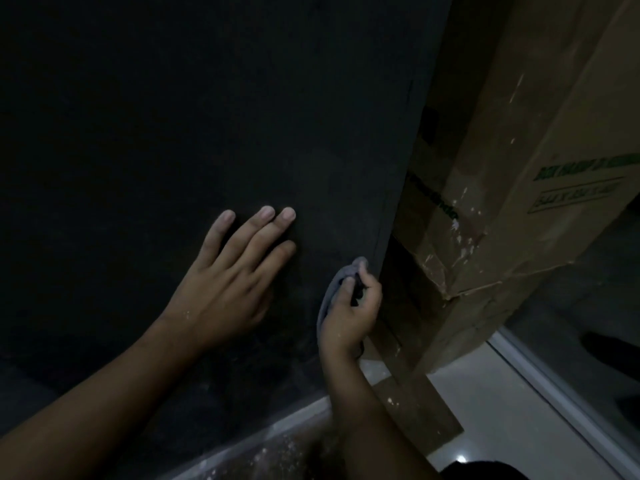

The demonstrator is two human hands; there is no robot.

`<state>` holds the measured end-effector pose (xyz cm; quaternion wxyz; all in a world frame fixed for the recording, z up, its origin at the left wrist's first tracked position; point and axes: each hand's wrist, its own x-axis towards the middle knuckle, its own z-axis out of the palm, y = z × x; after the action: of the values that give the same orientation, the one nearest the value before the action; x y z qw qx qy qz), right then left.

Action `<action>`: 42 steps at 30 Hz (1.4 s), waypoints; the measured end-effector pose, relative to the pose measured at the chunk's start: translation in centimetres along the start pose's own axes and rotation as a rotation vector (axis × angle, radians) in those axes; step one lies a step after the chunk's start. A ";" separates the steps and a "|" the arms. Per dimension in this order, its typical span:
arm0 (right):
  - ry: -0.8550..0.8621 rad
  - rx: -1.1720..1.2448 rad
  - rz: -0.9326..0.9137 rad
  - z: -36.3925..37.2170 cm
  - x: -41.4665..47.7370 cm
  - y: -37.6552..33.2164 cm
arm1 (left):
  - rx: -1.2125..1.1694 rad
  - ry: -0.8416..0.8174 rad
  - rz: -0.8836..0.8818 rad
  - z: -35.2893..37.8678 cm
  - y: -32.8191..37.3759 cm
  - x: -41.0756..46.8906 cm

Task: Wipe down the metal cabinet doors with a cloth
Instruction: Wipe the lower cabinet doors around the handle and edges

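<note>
Your left grip (221, 289) lies flat on the dark door (207, 116), fingers spread. Your right grip (349, 317) is curled round the grey cloth (327, 303), held against the door low at its right edge (a cardboard box (536, 168) stands just beside).

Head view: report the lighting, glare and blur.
Head view: dim overall, the cabinet door nearly black; print on the cardboard box blurred, unreadable; one small glare spot on the pale floor; the left hand, right hand and cloth soft but discernible.
</note>
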<state>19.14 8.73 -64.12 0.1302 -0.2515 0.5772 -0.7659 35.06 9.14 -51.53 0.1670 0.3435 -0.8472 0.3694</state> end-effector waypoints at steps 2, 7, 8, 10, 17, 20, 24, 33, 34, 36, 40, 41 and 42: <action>-0.143 -0.058 -0.104 -0.5 -1.5 0.4 | -0.022 -0.020 0.004 -0.2 -0.1 -1.1; -0.513 -0.216 -0.419 -1.6 -4.7 2.5 | -0.071 -0.033 -0.067 0.4 -0.1 -4.6; -0.595 -0.254 -0.459 -1.8 -5.2 2.7 | -0.077 -0.038 -0.084 0.7 0.0 -5.4; -0.731 -0.327 -0.511 -2.1 -6.3 3.0 | -0.086 -0.047 -0.111 1.2 0.1 -7.1; -0.462 -0.211 -0.240 -1.8 -6.6 2.0 | -0.186 -0.036 -0.138 1.4 -0.7 -10.2; -0.283 -0.071 -0.019 -0.8 -6.6 0.3 | -0.285 -0.004 -0.205 1.0 -0.6 -10.6; -0.378 -0.154 -0.159 0.0 -9.7 -1.0 | -0.378 0.033 -0.255 0.6 -0.3 -11.0; -0.534 -0.185 -0.357 -0.8 -9.7 -1.3 | -0.473 0.054 -0.427 -1.9 -1.0 -13.8; -0.390 -0.134 -0.308 -0.9 -8.7 -2.5 | -0.449 0.044 -0.443 -2.2 -1.3 -14.2; -0.209 -0.041 -0.284 -0.7 -6.3 -4.4 | -0.394 0.028 -0.477 -2.8 -2.1 -14.8; -0.244 -0.080 -0.411 1.9 -4.6 -5.9 | -0.324 0.027 -0.424 -2.9 -3.6 -15.3; -0.254 -0.102 -0.488 2.5 -5.1 -5.6 | -0.314 0.031 -0.400 -2.7 -3.8 -15.5; -0.273 -0.115 -0.573 3.1 -5.8 -5.2 | -0.305 0.041 -0.384 -2.5 -4.0 -15.6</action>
<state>26.15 10.63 -59.91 -0.0290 -0.5110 0.5026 -0.6967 49.01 16.19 -56.16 0.3012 0.4615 -0.8087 0.2055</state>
